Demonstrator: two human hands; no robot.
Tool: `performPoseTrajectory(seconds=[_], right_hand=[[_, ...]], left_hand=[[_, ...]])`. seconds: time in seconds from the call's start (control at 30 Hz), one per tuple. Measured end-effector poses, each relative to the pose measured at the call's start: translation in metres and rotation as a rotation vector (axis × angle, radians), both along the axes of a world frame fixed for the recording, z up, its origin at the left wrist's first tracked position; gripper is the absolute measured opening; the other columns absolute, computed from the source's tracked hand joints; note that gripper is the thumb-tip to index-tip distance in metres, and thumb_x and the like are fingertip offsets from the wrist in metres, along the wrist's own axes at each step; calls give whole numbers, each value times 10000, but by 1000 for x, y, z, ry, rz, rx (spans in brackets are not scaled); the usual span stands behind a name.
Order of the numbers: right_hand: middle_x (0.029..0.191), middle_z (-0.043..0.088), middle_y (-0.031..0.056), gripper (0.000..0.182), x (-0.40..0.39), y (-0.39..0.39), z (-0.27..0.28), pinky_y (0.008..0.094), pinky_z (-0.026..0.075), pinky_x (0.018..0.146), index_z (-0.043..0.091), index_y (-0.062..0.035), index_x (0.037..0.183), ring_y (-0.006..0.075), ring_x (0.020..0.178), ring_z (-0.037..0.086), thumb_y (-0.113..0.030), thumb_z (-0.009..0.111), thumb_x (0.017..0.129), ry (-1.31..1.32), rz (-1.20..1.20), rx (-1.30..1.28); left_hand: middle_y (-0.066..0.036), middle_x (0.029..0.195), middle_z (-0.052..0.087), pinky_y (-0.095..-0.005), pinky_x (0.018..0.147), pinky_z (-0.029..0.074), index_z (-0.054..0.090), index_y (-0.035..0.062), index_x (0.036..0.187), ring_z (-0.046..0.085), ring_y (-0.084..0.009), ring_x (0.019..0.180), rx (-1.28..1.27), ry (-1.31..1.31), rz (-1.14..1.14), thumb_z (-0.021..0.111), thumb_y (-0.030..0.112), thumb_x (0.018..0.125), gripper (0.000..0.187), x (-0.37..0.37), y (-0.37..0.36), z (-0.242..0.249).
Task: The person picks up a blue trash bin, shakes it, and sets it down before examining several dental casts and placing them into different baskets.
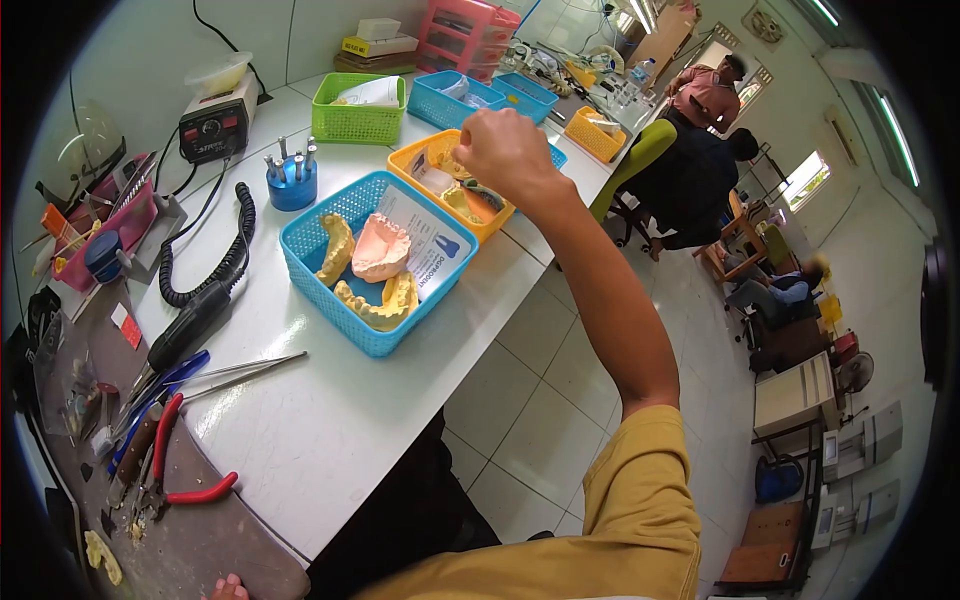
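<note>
Your right hand (508,155) is at the orange basket (492,226). Your left hand (229,588) shows only partly; I cannot tell either grip's state.

Left hand (229,588), lower left: fingertips only, remainder cut off by bottom edge. Right hand (508,150), upper centre: fingers curled under, any held item hidden; conceals part of orange-yellow perforated plastic basket (487,231) and its contents. White printed card with blue tooth emblem (437,248), centre: partly covered by pink plaster dental cast (381,250), smallest print illegible. Mustard-yellow cloth sleeve (640,490), lower centre-right: garment cut off below. Seated person in blue (790,290), right: small, head blurred.
</note>
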State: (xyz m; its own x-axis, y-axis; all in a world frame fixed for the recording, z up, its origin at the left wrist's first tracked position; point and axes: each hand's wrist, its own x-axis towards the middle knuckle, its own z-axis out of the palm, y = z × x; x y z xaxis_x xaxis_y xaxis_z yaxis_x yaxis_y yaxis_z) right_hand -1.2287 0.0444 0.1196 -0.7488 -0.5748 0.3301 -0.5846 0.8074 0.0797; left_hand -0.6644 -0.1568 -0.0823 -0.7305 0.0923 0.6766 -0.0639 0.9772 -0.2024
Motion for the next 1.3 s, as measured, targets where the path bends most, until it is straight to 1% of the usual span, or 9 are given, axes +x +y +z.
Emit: performPoseTrajectory(seconds=[0.17, 0.27, 0.43, 0.5, 0.6, 0.73, 1.0, 1.17, 1.3], right_hand=[[725, 680, 91, 334, 109, 38, 24, 292, 505, 603, 703, -35, 840, 196, 604, 640, -363, 665, 893, -295, 452, -642], [708, 642, 46, 515, 164, 79, 1, 257, 433, 476, 665, -21, 782, 128, 522, 551, -522, 621, 890, -818, 1193, -835], [706, 609, 54, 430, 234, 57, -32, 247, 385, 397, 626, -25, 767, 155, 487, 533, -421, 617, 931, -1054, 1595, -1011], [675, 611, 161, 376, 249, 49, -33, 254, 442, 362, 635, 81, 766, 194, 491, 603, -267, 655, 910, -1057, 1899, -1208], [650, 602, 79, 411, 247, 66, -20, 213, 373, 373, 556, -35, 702, 122, 442, 497, -330, 563, 988, -1112, 1781, -1173], [636, 588, 68, 365, 256, 76, -26, 215, 354, 367, 553, -47, 720, 114, 437, 482, -292, 566, 991, -1211, 1638, -1360], [736, 591, 78, 332, 288, 70, -32, 264, 388, 387, 623, -21, 811, 171, 491, 545, -323, 620, 949, -1087, 1910, -1275], [656, 536, 35, 143, 299, 76, -47, 284, 357, 379, 551, -54, 653, 184, 462, 507, -57, 638, 767, -1170, 1946, -1006], [608, 462, 47, 249, 332, 78, -70, 344, 370, 426, 500, -56, 672, 242, 508, 505, -134, 697, 801, -1216, 1974, -766]], left_hand=[[-201, 1057, 672, -493, 1033, 368, 538, -35, 1145, 632, -339, 991, 38, -14, 10, 497, 97, 853, 323, -2, 6, 7], [-204, 1075, 667, -493, 1033, 373, 542, -43, 1146, 631, -346, 1002, 123, -43, 79, 483, 67, 859, 313, -11, 27, 22], [-208, 1105, 660, -499, 1014, 400, 556, -61, 1144, 630, -365, 1013, 199, -49, 145, 466, 29, 876, 296, -25, 44, 48], [-208, 1108, 662, -499, 990, 430, 568, -63, 1150, 633, -376, 1013, 236, -93, 175, 464, 21, 893, 289, -33, 53, 64], [-203, 1112, 662, -501, 974, 448, 574, -61, 1160, 640, -378, 1011, 254, -64, 216, 465, 11, 905, 287, -43, 64, 75], [-195, 1101, 667, -497, 962, 461, 597, -50, 1141, 645, -372, 1016, 286, -14, 252, 470, 32, 922, 266, -51, 72, 78], [-150, 1074, 687, -482, 953, 475, 628, -16, 1109, 657, -344, 986, 285, 53, 264, 477, 86, 942, 247, -55, 74, 78], [-148, 1081, 684, -484, 962, 470, 629, -13, 1108, 653, -346, 993, 278, 59, 253, 489, 73, 920, 250, -51, 70, 73], [-149, 1101, 677, -478, 980, 460, 627, -15, 1114, 644, -347, 1016, 289, 61, 227, 496, 58, 903, 259, -52, 69, 72]])
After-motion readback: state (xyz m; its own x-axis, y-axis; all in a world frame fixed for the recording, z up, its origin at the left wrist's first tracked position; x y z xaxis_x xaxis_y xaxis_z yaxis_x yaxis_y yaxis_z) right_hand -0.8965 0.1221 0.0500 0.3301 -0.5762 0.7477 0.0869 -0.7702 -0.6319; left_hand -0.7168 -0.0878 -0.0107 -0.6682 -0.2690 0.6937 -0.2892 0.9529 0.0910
